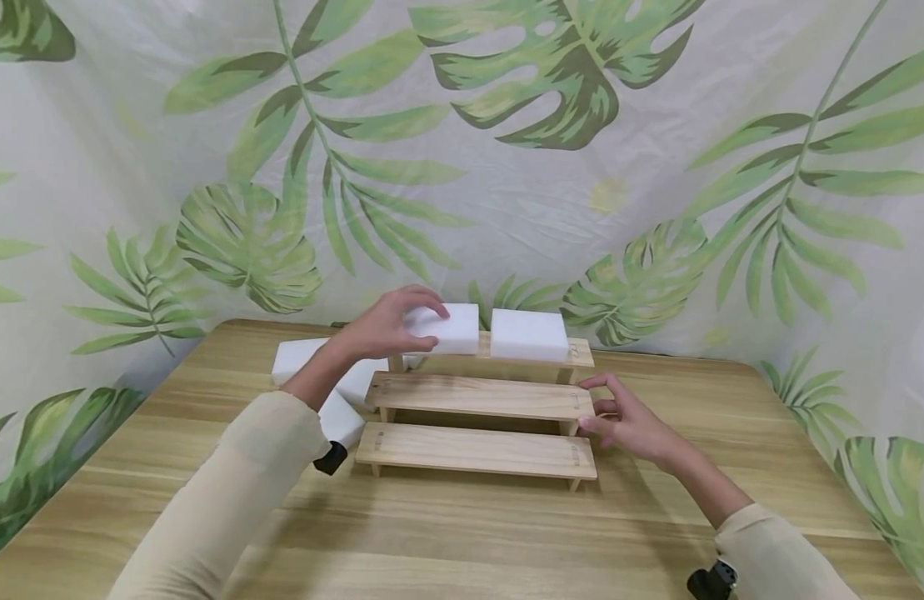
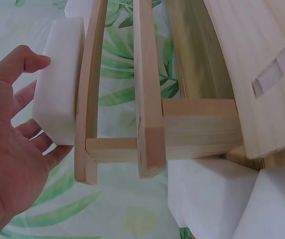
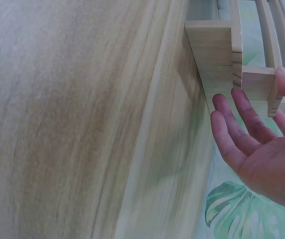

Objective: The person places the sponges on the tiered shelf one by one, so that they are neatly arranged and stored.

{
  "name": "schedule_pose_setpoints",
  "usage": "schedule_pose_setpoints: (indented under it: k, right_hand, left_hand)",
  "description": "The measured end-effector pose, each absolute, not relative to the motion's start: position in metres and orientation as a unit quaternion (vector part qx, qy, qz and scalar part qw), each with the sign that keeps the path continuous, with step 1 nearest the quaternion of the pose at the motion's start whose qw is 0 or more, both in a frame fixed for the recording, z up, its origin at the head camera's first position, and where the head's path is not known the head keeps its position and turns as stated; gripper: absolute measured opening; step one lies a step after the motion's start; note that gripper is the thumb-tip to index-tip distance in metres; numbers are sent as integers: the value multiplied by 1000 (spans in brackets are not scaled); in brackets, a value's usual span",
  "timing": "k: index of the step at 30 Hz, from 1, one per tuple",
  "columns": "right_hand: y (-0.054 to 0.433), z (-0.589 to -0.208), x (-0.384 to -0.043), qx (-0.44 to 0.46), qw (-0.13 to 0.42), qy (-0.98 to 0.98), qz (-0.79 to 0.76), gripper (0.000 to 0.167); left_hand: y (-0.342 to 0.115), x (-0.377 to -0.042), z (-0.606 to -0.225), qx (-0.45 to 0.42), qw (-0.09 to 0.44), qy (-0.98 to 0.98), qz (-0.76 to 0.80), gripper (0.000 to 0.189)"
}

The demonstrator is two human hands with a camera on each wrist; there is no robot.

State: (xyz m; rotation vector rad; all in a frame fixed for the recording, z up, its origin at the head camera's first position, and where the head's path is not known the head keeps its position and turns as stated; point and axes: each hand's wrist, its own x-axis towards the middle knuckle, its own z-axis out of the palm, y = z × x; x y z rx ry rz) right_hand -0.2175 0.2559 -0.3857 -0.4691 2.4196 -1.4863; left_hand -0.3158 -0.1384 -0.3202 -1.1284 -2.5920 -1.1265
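A three-tier wooden step stand (image 1: 476, 450) sits on the table. On its top tier, two white foam blocks lie side by side. The left hand (image 1: 394, 323) holds the left foam block (image 1: 457, 327), thumb and fingers around it; in the left wrist view that block (image 2: 60, 84) lies against the tier's board. The right foam block (image 1: 529, 335) stands apart from it by a narrow gap. At the middle tier's right end, the right hand (image 1: 630, 421) grips the board between thumb and index finger. Its other fingers (image 3: 249, 117) spread loosely below that tier in the right wrist view.
Several more white foam blocks (image 1: 342, 421) lie loosely at the stand's left side, partly behind the left forearm. A leaf-print cloth (image 1: 506, 208) hangs behind the wooden table (image 1: 462, 533). A black wrist device (image 1: 330, 458) hangs below the left sleeve.
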Motion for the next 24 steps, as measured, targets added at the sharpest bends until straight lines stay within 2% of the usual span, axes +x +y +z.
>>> schedule_pose_setpoints:
  k: [24]
  right_hand:
    - [255,-384,-218,-159,128,836,-510,55]
  left_hand:
    - [-128,-322,-321,-376,36,-855,-355,31]
